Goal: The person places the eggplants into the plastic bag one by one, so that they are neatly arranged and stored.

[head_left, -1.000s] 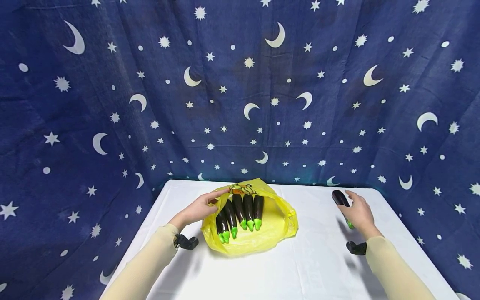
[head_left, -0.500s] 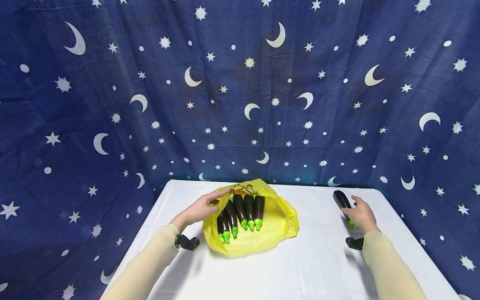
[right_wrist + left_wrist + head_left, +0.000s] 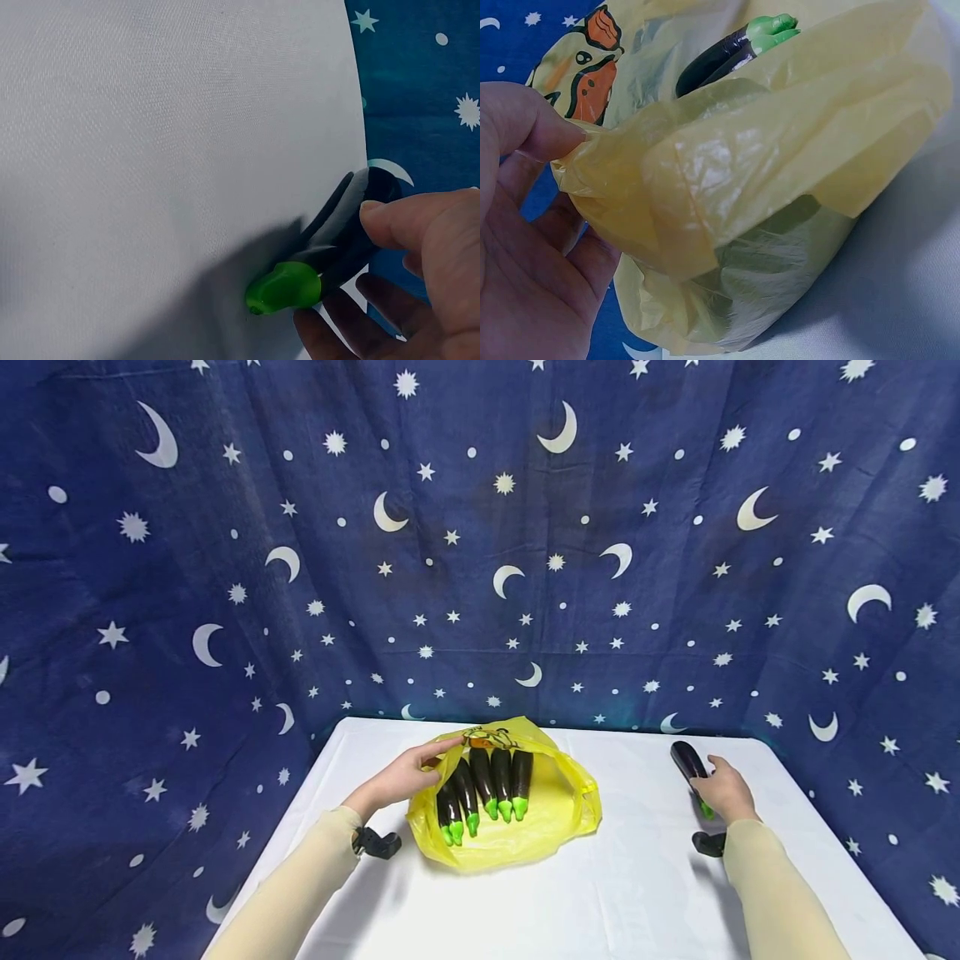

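A yellow plastic bag (image 3: 543,839) lies mid-table with its mouth toward me. Several dark eggplants (image 3: 501,777) with green stem ends lie side by side inside it. My left hand (image 3: 397,777) pinches the bag's upper left rim; in the left wrist view the thumb presses the yellow film (image 3: 667,165) and the fingers are partly behind it. At the right, my right hand (image 3: 727,792) holds a single eggplant (image 3: 684,758) by its side. The right wrist view shows the thumb on that eggplant's dark body, the fingers on the other side, and its green cap (image 3: 285,289) uncovered.
A white cloth covers the table (image 3: 637,877). Behind and on both sides hangs a dark blue curtain (image 3: 450,610) with moons and stars, close to the table's back edge. Each wrist carries a black camera mount (image 3: 378,843).
My right hand has come in from the right side of the lone eggplant and its fingers have closed on it. My left hand keeps its hold on the bag rim.
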Demonstrator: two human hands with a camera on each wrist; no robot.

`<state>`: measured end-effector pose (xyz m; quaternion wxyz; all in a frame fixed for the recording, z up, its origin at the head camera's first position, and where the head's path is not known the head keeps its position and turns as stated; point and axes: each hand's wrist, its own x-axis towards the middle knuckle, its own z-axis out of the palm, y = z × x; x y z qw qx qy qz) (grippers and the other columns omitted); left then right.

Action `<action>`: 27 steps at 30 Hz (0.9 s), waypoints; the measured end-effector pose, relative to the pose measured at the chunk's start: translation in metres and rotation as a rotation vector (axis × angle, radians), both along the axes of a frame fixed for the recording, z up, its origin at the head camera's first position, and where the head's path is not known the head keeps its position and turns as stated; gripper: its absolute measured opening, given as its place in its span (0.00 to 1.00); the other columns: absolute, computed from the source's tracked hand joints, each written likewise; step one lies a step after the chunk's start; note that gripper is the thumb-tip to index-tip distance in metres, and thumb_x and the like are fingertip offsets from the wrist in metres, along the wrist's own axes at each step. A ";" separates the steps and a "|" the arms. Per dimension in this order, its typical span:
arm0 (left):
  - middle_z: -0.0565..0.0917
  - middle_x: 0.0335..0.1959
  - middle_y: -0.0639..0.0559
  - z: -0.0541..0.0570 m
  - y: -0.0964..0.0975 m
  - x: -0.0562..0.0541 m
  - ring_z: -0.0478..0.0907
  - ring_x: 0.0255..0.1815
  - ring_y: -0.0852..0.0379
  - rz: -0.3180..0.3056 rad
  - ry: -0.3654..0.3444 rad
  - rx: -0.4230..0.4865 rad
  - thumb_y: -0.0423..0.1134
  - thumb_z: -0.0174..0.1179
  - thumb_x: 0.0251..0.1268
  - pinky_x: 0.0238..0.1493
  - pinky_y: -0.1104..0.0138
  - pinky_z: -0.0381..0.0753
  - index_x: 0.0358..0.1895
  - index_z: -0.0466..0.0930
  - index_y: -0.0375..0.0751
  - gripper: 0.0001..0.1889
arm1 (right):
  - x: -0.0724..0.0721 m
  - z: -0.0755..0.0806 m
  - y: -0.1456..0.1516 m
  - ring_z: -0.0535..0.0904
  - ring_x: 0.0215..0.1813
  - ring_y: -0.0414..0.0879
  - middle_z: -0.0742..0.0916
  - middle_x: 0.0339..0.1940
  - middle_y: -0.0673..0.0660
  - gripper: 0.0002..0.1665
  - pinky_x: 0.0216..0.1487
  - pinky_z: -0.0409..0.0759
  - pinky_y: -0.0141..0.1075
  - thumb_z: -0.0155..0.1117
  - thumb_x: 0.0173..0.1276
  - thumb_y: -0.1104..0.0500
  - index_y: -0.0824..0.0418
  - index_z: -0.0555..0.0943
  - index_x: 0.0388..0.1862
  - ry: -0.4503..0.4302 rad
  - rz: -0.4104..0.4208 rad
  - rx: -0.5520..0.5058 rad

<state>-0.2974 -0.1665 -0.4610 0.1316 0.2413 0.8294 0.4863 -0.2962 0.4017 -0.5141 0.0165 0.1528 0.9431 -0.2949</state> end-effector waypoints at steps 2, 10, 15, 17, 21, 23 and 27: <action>0.66 0.78 0.52 0.000 0.000 0.000 0.73 0.65 0.48 0.000 0.003 -0.002 0.25 0.52 0.66 0.57 0.60 0.76 0.79 0.66 0.57 0.38 | 0.001 0.000 0.000 0.64 0.68 0.78 0.65 0.68 0.85 0.45 0.68 0.64 0.65 0.58 0.69 0.59 0.81 0.54 0.75 0.006 0.005 0.008; 0.65 0.78 0.53 0.002 -0.001 0.001 0.73 0.67 0.48 -0.008 0.006 -0.003 0.26 0.52 0.66 0.57 0.59 0.77 0.79 0.65 0.58 0.38 | 0.003 0.000 -0.002 0.67 0.64 0.78 0.67 0.66 0.86 0.45 0.66 0.65 0.65 0.62 0.64 0.63 0.82 0.55 0.73 0.021 0.025 0.039; 0.65 0.78 0.53 0.002 0.000 0.001 0.72 0.68 0.47 -0.013 0.007 -0.010 0.26 0.51 0.67 0.60 0.58 0.76 0.79 0.65 0.58 0.37 | 0.004 -0.002 -0.001 0.68 0.64 0.77 0.67 0.66 0.85 0.45 0.67 0.65 0.65 0.61 0.63 0.64 0.82 0.55 0.74 0.009 0.021 0.025; 0.64 0.78 0.53 0.002 0.000 0.001 0.72 0.68 0.47 -0.013 0.006 -0.012 0.26 0.51 0.67 0.60 0.58 0.76 0.79 0.65 0.58 0.37 | 0.004 -0.002 -0.001 0.68 0.64 0.77 0.67 0.67 0.85 0.46 0.67 0.64 0.65 0.59 0.63 0.63 0.82 0.54 0.75 0.002 0.026 0.010; 0.64 0.79 0.53 0.002 0.000 0.001 0.71 0.69 0.46 -0.014 -0.003 -0.007 0.26 0.51 0.67 0.59 0.59 0.76 0.79 0.65 0.58 0.37 | 0.004 -0.001 0.002 0.65 0.67 0.78 0.64 0.69 0.85 0.48 0.68 0.62 0.66 0.58 0.62 0.61 0.81 0.52 0.75 -0.011 0.057 -0.007; 0.64 0.79 0.53 0.002 0.000 0.001 0.71 0.69 0.47 -0.015 -0.002 -0.007 0.26 0.51 0.67 0.59 0.58 0.76 0.79 0.65 0.58 0.38 | 0.004 0.000 0.004 0.64 0.67 0.78 0.62 0.70 0.86 0.50 0.68 0.61 0.66 0.58 0.61 0.59 0.82 0.50 0.76 -0.022 0.071 -0.016; 0.64 0.79 0.53 0.002 0.000 0.002 0.71 0.69 0.47 -0.017 0.003 -0.007 0.26 0.51 0.67 0.62 0.57 0.75 0.79 0.65 0.58 0.38 | 0.005 0.002 0.006 0.66 0.63 0.75 0.58 0.72 0.86 0.54 0.65 0.66 0.64 0.59 0.61 0.58 0.81 0.46 0.77 -0.075 0.081 -0.072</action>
